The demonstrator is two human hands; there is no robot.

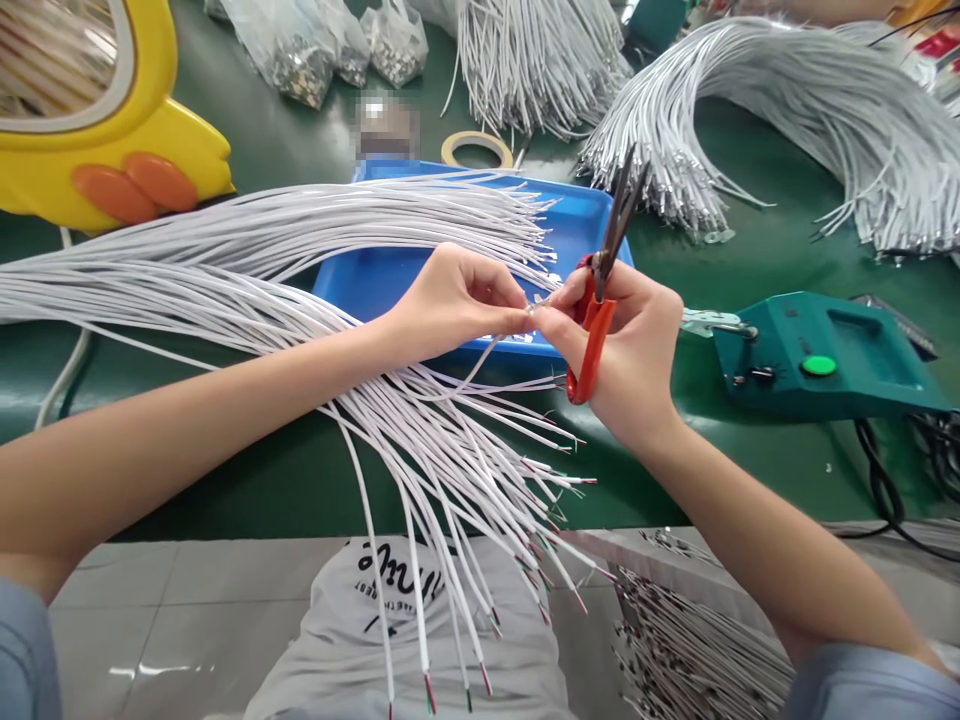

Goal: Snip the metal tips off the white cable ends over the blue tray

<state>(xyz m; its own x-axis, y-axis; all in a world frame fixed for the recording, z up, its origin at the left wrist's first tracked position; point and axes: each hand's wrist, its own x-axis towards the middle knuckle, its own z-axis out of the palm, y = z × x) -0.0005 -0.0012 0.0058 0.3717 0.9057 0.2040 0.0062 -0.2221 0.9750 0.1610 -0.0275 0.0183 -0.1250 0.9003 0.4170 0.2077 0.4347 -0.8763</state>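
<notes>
My left hand pinches the end of a thin white cable above the blue tray. My right hand meets it fingertip to fingertip, pinching the same cable end while holding orange-handled snips whose dark blades point up and away. A large fan of white cables runs from the left across the tray. More of them with stripped red and green tips hang over the table's front edge toward my lap.
A green box with a round green button sits on the green mat at right. Big bundles of white cables lie behind. A tape roll, plastic bags of small metal parts and a yellow duck-shaped mirror stand at the back.
</notes>
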